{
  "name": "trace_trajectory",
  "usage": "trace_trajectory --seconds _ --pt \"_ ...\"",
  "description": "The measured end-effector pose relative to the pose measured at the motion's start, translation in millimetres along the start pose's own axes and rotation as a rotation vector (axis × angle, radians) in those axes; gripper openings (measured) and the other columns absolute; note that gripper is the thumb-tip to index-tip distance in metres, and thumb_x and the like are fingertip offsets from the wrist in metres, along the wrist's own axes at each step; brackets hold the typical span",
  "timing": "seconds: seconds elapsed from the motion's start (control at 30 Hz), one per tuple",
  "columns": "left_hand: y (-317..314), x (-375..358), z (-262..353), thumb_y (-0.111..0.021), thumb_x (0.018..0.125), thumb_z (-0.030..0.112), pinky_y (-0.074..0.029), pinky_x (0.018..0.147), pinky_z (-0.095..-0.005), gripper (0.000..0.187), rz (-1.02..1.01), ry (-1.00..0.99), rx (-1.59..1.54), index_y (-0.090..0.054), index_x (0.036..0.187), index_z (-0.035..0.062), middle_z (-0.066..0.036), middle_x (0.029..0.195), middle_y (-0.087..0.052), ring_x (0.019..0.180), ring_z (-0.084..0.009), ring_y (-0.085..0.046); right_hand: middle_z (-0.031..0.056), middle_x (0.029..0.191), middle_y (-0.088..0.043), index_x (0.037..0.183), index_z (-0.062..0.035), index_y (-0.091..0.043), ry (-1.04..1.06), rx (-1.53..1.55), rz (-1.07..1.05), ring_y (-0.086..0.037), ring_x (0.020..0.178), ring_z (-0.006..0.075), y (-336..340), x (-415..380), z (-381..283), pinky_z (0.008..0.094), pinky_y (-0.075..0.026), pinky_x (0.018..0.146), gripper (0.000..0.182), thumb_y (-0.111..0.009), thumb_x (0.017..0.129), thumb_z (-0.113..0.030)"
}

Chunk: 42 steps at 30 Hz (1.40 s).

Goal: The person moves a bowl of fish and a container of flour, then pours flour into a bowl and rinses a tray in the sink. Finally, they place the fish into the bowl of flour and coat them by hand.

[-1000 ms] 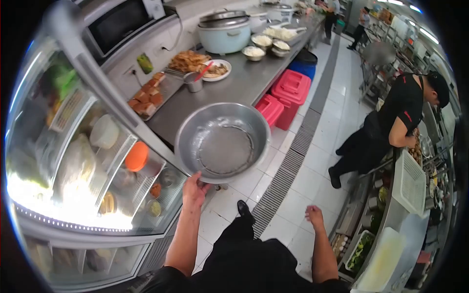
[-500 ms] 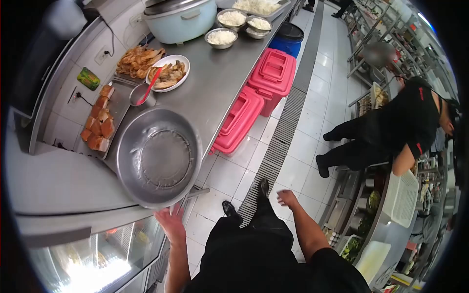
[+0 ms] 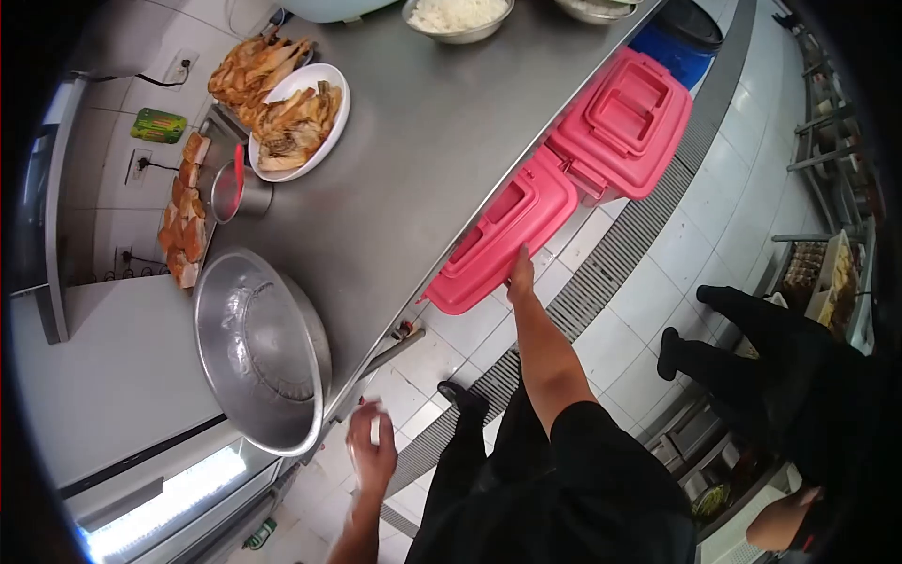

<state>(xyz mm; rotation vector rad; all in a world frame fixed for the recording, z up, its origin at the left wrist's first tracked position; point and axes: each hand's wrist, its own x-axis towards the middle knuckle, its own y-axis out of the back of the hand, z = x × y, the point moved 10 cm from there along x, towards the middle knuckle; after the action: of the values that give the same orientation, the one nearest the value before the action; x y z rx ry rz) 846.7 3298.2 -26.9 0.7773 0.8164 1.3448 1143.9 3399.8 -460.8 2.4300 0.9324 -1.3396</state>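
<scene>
My right hand (image 3: 520, 279) reaches forward to the near edge of a red lidded bin (image 3: 503, 230) beside the counter. Its fingers rest at the lid's rim and are partly hidden, so its grip cannot be made out. Lower down, my left hand (image 3: 372, 440) hangs in the air just right of a large metal basin (image 3: 258, 348), apart from it, with fingers loosely spread and nothing in them. The basin is tilted at the counter's near end and holds nothing but a wet sheen. A second red bin (image 3: 639, 122) stands behind the first.
On the steel counter (image 3: 395, 141) are a white plate of cooked meat (image 3: 299, 122), a metal pot (image 3: 246, 195) with a red utensil, meat pieces (image 3: 184, 214) and a rice bowl (image 3: 458, 17). A blue barrel (image 3: 678, 42) stands beyond the bins. A co-worker (image 3: 789, 376) is at the right.
The view has shifted closer to the counter. My right hand has moved from open air to the near red bin's lid. My left hand has left the basin's rim.
</scene>
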Motion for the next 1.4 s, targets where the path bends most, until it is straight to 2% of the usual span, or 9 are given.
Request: trace_trajectory --seconds 0.07,0.3,0.6,0.73,0.8,1.07,1.13,1.23,1.4 --pt "-8.6 52.0 41.9 -0.063 0.082 0.008 -0.04 0.099 -0.0492 0.018 0.085 -0.247 0.161 -0.061 0.099 0.0014 -0.021 0.117 -0.057 0.111 -0.0428 -0.052 0.0151 0.104 -0.062 0.116 0.0061 -0.051 0.0 0.098 -0.008 -0.062 0.094 0.0254 6.3 -2.2 7.2 0.0352 -0.052 0.081 0.068 -0.049 0.091 -0.057" --pt "-47.8 156.8 59.1 -0.071 0.077 0.023 -0.023 0.111 -0.0541 0.055 0.096 -0.284 0.362 -0.05 0.125 0.004 -0.02 0.139 -0.038 0.131 -0.0421 -0.032 0.0046 0.073 -0.055 0.088 -0.0027 -0.06 0.175 0.055 -0.151 -0.047 0.061 0.0127 38.6 -1.8 20.9 0.0314 -0.037 0.051 0.054 -0.045 0.095 -0.054" --pt "-54.0 158.3 52.6 -0.069 0.081 0.028 -0.02 0.112 -0.0519 0.062 0.048 -0.262 0.386 -0.044 0.133 0.0048 -0.02 0.145 -0.031 0.135 -0.0424 -0.027 0.009 0.094 -0.061 0.1 0.001 -0.058 -0.208 0.09 -0.143 -0.055 0.079 0.0201 114.6 -37.8 79.9 0.0359 -0.046 0.068 0.052 -0.05 0.093 -0.05" --pt "-54.0 154.3 50.0 -0.07 0.081 0.033 -0.019 0.112 -0.0536 0.065 0.054 -0.274 0.397 -0.043 0.135 0.0063 -0.021 0.145 -0.031 0.134 -0.0434 -0.027 0.0129 0.095 -0.061 0.103 0.0011 -0.059 0.269 -0.225 -0.086 -0.056 0.09 0.0255 117.8 -39.7 22.3 0.0391 -0.045 0.081 0.036 -0.064 0.088 -0.032" --pt "-53.5 156.7 51.3 -0.069 0.081 0.034 -0.019 0.112 -0.054 0.066 0.071 -0.29 0.388 -0.044 0.135 0.0065 -0.021 0.144 -0.032 0.134 -0.0435 -0.027 0.0148 0.097 -0.062 0.103 0.0006 -0.06 0.998 -0.808 0.253 -0.057 0.091 0.0318 79.8 -133.7 -91.5 0.0432 -0.045 0.083 0.032 -0.068 0.082 -0.022" --pt "-46.0 148.5 50.7 -0.069 0.08 0.036 -0.02 0.112 -0.0551 0.065 0.122 -0.309 0.401 -0.046 0.133 0.0066 -0.021 0.143 -0.034 0.134 -0.0437 -0.029 0.0126 0.096 -0.066 0.091 -0.0097 -0.065 1.258 -1.497 -0.2 -0.061 0.092 0.0287 -68.9 -155.3 -91.2 0.042 -0.04 0.083 0.022 -0.065 0.081 -0.029" --pt "-46.9 150.8 48.8 -0.069 0.08 0.037 -0.02 0.112 -0.0548 0.065 0.108 -0.295 0.419 -0.047 0.133 0.007 -0.021 0.143 -0.034 0.134 -0.0432 -0.028 0.0107 0.08 -0.068 0.082 -0.0109 -0.065 1.021 -1.656 -0.337 -0.064 0.08 0.028 -76.7 -141.4 -84.8 0.0422 -0.04 0.081 0.018 -0.063 0.082 -0.028" --pt "-43.0 152.0 51.6 -0.069 0.08 0.036 -0.02 0.112 -0.0539 0.064 0.121 -0.284 0.404 -0.046 0.133 0.0068 -0.02 0.144 -0.033 0.134 -0.0423 -0.028 0.0105 0.066 -0.065 0.078 -0.0103 -0.065 1.336 -1.378 -0.259 -0.064 0.07 0.0283 -83.1 -180.9 -110.6 0.0428 -0.04 0.077 0.02 -0.062 0.083 -0.029" --pt "-40.1 150.6 49.3 -0.067 0.081 0.04 -0.019 0.113 -0.0546 0.064 0.108 -0.275 0.38 -0.047 0.133 0.0079 -0.02 0.143 -0.033 0.134 -0.0425 -0.028 0.0126 0.068 -0.066 0.077 -0.0102 -0.065 1.232 -1.458 -0.183 -0.064 0.072 0.0291 -82.2 -208.5 -146.5 0.0429 -0.039 0.078 0.022 -0.062 0.083 -0.031"
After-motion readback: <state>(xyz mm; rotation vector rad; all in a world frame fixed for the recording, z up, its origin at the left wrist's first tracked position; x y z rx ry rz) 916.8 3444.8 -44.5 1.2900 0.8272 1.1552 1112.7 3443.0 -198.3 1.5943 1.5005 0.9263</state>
